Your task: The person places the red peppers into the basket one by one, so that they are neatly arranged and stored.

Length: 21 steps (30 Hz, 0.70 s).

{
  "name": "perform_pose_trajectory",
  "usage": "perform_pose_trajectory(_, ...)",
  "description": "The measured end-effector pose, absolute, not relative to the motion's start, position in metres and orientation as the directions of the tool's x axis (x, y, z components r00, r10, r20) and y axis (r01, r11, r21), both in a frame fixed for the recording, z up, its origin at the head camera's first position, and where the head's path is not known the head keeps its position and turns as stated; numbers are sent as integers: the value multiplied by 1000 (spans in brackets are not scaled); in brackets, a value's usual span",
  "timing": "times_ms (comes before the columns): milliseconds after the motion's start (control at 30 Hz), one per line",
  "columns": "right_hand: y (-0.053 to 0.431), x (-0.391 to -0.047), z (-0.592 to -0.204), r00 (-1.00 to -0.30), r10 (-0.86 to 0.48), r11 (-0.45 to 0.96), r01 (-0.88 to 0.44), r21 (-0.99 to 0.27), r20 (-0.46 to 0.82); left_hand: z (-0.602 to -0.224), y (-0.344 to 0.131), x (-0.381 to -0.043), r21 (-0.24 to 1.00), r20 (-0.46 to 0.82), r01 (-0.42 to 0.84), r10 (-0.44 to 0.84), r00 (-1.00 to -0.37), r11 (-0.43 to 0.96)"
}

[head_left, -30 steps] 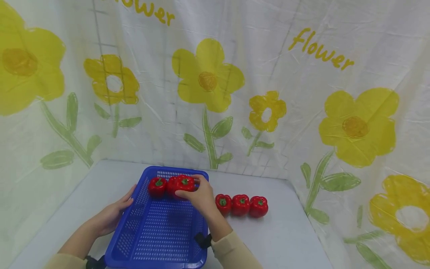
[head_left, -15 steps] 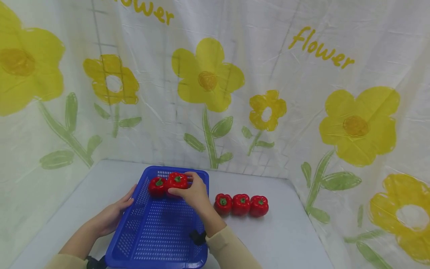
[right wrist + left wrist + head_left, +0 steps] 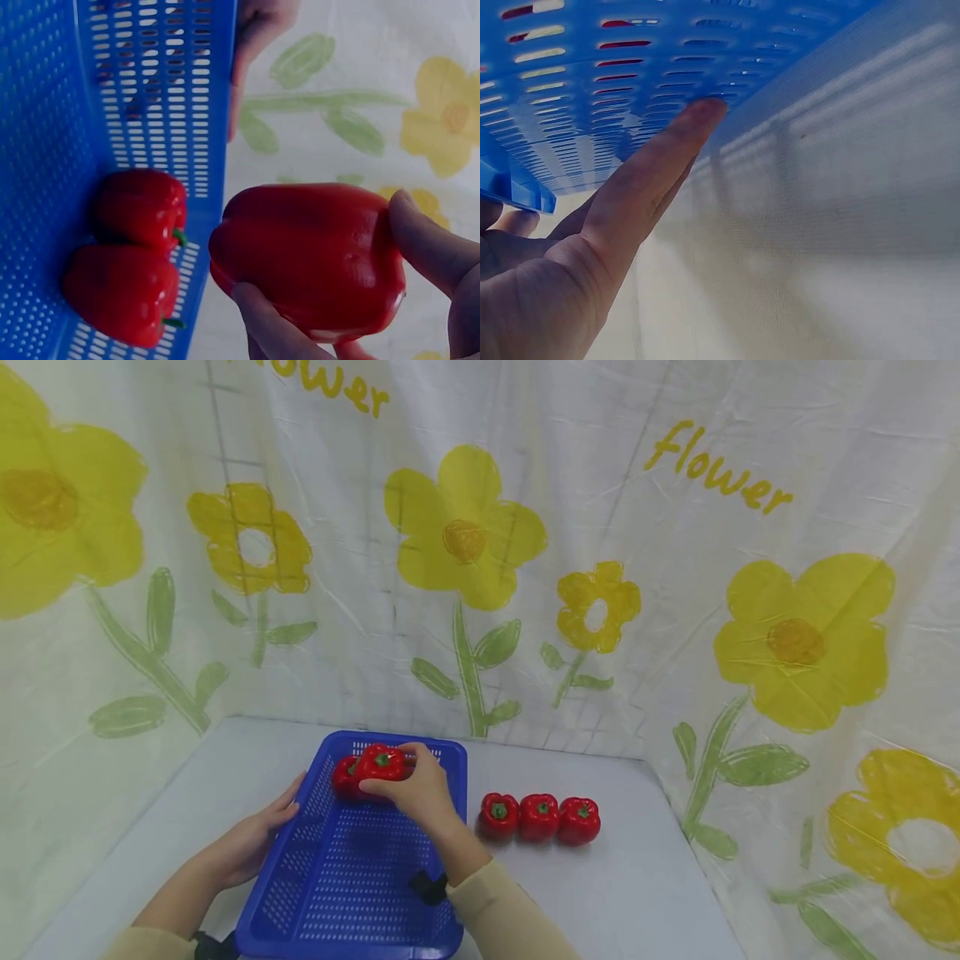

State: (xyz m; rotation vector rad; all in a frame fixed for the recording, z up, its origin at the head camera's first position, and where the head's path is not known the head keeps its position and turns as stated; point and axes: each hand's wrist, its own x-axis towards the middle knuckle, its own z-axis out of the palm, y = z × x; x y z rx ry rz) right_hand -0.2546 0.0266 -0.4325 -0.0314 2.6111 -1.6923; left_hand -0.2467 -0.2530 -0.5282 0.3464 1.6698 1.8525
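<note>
My right hand grips a red bell pepper above the far end of a blue perforated basket. In the right wrist view, the thumb and fingers hold this pepper from opposite sides, raised over the basket. Inside stand two more red peppers, one nearer the corner and one beside it, both with green stems. From the head, one basket pepper is partly covered and the other is hidden. My left hand rests against the basket's left outer wall, its fingers fairly straight.
Three red bell peppers stand in a row on the white table, right of the basket: a left one, a middle one and a right one. A flower-printed curtain hangs behind the table.
My right hand has carried its pepper leftward across the basket's far end, towards the leftmost pepper, which it now partly covers. The left hand and the table row have stayed in place.
</note>
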Motion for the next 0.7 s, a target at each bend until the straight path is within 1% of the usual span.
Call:
perform_pose_trajectory(200,19,-254,-433,-999,-46,410,-16,-912,-3,-528,-251,-246,968,-198,-251,592,-782,-9)
perform_pose_trajectory(500,7,-255,-438,-999,-37,408,7,-913,-25,-528,-249,-246,965,-215,-261,564,-797,-1)
perform_pose_trajectory(700,-1,-259,-444,-999,-34,418,18,-908,-35,-526,-251,-246,968,-204,-252,565,-799,-7)
